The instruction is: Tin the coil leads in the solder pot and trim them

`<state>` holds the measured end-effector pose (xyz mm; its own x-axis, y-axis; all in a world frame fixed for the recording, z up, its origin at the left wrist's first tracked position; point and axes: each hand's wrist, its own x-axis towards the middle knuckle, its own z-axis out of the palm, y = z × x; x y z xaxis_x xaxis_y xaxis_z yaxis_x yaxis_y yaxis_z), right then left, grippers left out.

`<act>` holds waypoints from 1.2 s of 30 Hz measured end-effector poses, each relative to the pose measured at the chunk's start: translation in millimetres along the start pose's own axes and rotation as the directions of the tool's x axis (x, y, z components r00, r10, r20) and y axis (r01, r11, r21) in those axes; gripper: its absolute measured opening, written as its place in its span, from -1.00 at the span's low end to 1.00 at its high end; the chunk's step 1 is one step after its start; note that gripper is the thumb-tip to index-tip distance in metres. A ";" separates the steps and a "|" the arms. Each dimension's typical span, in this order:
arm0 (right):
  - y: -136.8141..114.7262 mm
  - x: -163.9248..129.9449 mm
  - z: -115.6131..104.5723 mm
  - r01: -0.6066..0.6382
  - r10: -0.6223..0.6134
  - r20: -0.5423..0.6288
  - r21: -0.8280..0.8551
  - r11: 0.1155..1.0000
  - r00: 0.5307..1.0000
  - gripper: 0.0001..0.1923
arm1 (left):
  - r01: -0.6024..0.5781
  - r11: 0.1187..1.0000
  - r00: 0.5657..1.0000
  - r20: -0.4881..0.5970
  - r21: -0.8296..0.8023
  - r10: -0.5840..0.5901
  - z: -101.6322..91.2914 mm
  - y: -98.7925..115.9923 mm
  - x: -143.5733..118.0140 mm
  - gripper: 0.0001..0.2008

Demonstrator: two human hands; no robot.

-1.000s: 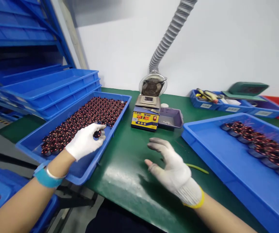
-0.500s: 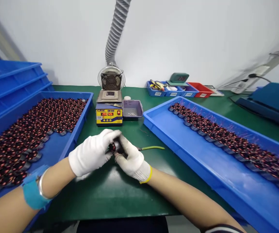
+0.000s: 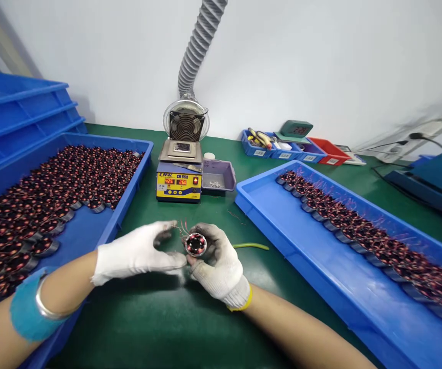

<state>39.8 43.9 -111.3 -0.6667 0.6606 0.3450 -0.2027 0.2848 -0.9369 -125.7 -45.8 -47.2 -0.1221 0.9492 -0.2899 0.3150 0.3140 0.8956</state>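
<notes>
Right hand (image 3: 218,264) grips wound coil (image 3: 195,244) face-up at lower centre over the counter (image 3: 159,318), exposing leads; left hand (image 3: 136,253) fingers (image 3: 165,230) loosely open, likely pinching wires, between both trays.

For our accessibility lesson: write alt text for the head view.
Two gloved hands meet over a green bench: the right hand holds a small round coil, the left hand touching its wires. Blue trays of coils flank a yellow solder pot.
</notes>
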 end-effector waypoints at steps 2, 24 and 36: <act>-1.7 0.9 0.0 0.019 -0.019 0.006 -0.022 1.000 1.000 -0.46 | -0.039 0.999 0.986 0.164 0.010 0.037 6.0 5.3 -2.3 -0.29; -29.5 1.6 11.6 -0.273 0.281 0.104 -0.082 0.959 0.954 -0.55 | -0.378 0.742 0.864 -0.498 -0.554 0.068 -0.1 17.2 2.9 -0.39; -25.4 3.4 6.8 -0.197 0.217 0.119 -0.158 0.968 0.969 -0.54 | -0.204 0.899 0.877 -0.480 -0.388 -0.008 20.3 10.5 6.2 -0.67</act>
<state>37.8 34.2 -86.7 -0.7754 0.6190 0.1247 0.0487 0.2556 -0.9656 -104.0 -36.3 -46.4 -0.5614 0.8215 -0.0994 -0.0568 0.0816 0.9950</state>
